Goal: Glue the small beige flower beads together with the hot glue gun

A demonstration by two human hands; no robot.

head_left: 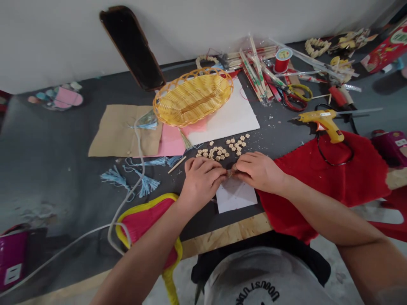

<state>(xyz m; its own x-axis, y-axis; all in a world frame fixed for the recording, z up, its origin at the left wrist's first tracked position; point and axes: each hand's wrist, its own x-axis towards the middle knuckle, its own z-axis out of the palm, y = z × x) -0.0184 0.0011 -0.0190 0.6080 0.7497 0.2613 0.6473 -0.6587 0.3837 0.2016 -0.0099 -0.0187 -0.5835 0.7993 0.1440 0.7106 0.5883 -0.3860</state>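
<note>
My left hand [202, 180] and my right hand [260, 173] meet over the near edge of the dark table, fingertips pinched together. Between them sits a small beige piece [229, 173], mostly covered by the fingers, so its exact shape is hard to make out. Below the fingertips lies a white paper square [238, 199]. Just beyond my hands are several small beige flower-shaped pieces [218, 153], some grouped in a ring, with another cluster of flower pieces [238, 144] to the right. A thin wooden stick [177, 165] lies left of my left hand.
A yellow woven basket [193, 98] stands on papers behind the pieces. On the right are a yellow glue gun [330, 120], red cloth [330, 178], scissors [294, 97] and chopsticks [254, 70]. Blue tassels [144, 180] and a pale cord [139, 148] lie left. A phone [132, 46] leans against the wall.
</note>
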